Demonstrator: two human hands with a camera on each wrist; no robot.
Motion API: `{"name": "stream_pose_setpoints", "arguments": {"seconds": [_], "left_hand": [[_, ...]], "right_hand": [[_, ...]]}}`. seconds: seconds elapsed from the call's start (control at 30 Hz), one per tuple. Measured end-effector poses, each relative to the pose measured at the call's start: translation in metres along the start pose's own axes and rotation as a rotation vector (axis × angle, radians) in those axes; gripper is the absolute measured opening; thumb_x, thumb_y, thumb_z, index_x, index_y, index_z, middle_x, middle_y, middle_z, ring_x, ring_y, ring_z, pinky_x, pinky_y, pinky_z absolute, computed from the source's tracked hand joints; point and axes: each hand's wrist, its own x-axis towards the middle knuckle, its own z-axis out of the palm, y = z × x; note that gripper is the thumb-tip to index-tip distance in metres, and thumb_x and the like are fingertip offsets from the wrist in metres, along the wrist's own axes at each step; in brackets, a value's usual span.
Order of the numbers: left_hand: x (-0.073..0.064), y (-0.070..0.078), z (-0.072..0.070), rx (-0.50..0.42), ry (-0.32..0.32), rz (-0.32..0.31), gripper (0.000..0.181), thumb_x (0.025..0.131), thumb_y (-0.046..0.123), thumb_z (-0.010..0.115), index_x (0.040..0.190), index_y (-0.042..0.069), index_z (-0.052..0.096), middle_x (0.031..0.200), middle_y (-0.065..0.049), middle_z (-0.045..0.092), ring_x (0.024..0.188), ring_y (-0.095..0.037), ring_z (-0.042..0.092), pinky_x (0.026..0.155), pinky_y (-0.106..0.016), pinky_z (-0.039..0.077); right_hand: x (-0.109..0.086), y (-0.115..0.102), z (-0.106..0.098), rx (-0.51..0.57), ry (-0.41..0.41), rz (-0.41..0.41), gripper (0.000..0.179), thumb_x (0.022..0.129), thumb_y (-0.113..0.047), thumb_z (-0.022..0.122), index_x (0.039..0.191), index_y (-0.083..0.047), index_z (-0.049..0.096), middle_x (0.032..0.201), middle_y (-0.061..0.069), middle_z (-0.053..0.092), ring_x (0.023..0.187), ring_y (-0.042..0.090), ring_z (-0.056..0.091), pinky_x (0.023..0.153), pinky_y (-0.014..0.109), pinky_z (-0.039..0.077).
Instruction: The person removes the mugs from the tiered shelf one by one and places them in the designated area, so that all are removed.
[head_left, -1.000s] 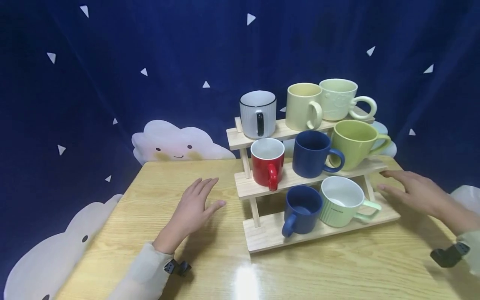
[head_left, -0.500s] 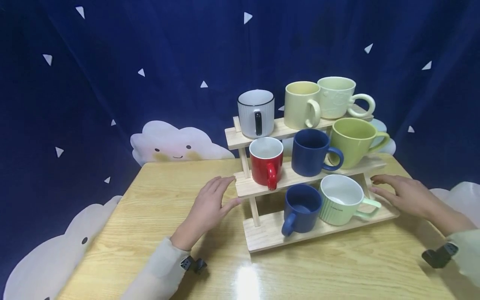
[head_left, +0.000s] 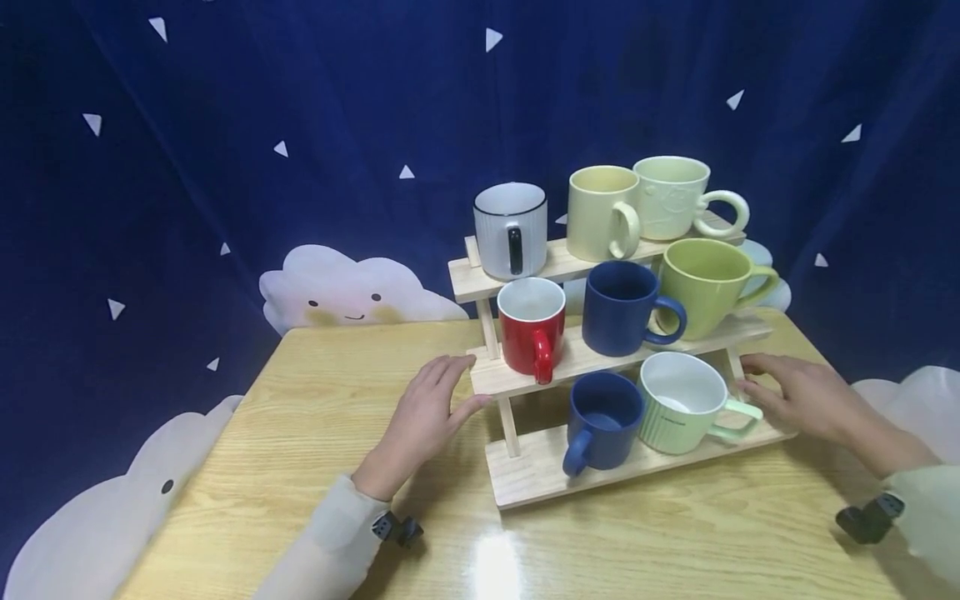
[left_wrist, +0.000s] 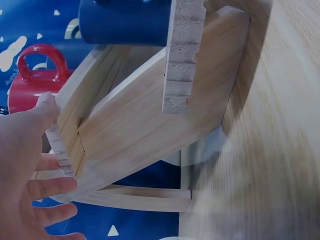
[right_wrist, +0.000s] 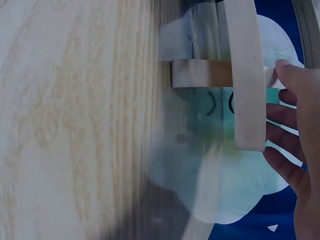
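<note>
Head view bright, fairly sharp; light apparently from above. Blown-out white glare on table just in front of rack. Soft shadows to either side of rack, under left hand and right hand. Curtain behind rack deep, dark blue. Lettering on pale green mug, on rack's lowest tier, too small to read. Both wrist views dimmer, greyer, softer. Cloud beyond rack hazy in right wrist view.

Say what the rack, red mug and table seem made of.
Rack: pale wood, apparently unvarnished; grain shows, little shine.
Red mug: probably ceramic, glossy glaze; it catches small highlights.
Table: wood or wood-look laminate, glossy; grain and a bright glare show, leaving which open.
</note>
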Motion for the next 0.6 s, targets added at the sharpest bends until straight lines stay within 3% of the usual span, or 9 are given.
{"name": "stream_pose_setpoints", "arguments": {"seconds": [0.47,0.6], "left_hand": [[0.000,-0.001,0.003,0.064,0.072,0.068,0.063,0.088,0.042,0.071,0.138,0.008,0.053,0.132,-0.012,0.057,0.127,-0.032,0.048,0.108,-0.046,0.038],[-0.001,0.000,0.003,0.048,0.081,0.071,0.062,0.088,0.041,0.071,0.138,0.009,0.053,0.132,-0.011,0.057,0.126,-0.031,0.049,0.107,-0.045,0.039]], "right_hand": [[-0.003,-0.005,0.013,0.033,0.124,-0.042,0.029,0.085,-0.022,0.076,0.107,-0.008,0.064,0.093,0.012,0.071,0.082,0.035,0.068,0.067,0.054,0.052],[-0.003,-0.007,0.012,0.027,0.123,-0.015,0.028,0.084,-0.022,0.076,0.106,-0.010,0.064,0.091,0.010,0.072,0.081,0.033,0.068,0.065,0.050,0.052]]}}
